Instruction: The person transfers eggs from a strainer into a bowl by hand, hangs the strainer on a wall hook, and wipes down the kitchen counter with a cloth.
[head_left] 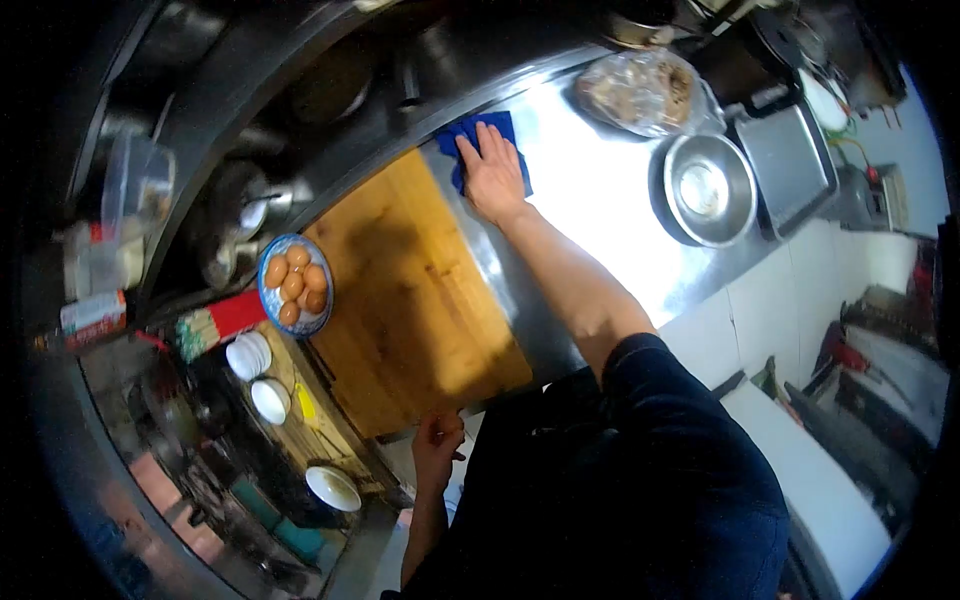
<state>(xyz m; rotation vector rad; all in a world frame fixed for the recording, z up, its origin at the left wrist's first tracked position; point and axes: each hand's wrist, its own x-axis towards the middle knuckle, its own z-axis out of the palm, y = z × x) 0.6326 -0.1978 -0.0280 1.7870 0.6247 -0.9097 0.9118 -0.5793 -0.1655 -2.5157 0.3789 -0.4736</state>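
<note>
My right hand [493,172] lies flat with fingers spread on a crumpled dark blue cloth [463,135], pressing it on the steel counter [580,180] beside the cutting board's far corner. The wooden cutting board [400,290] carries a shadow across its middle. At its near edge, close to my body, my left hand [438,445] hangs with its fingers curled in, and nothing shows in them. A blue-and-white bowl [268,300] of brown eggs [298,284] stands at the board's left edge.
Right of the cloth are a plastic bag of food [640,92], a round steel bowl [709,190] and a metal tray [790,165]. White bowls [270,400] and a yellow-handled tool [307,405] sit on a wooden ledge [325,430] at left. A dark shelf edge [400,130] runs behind.
</note>
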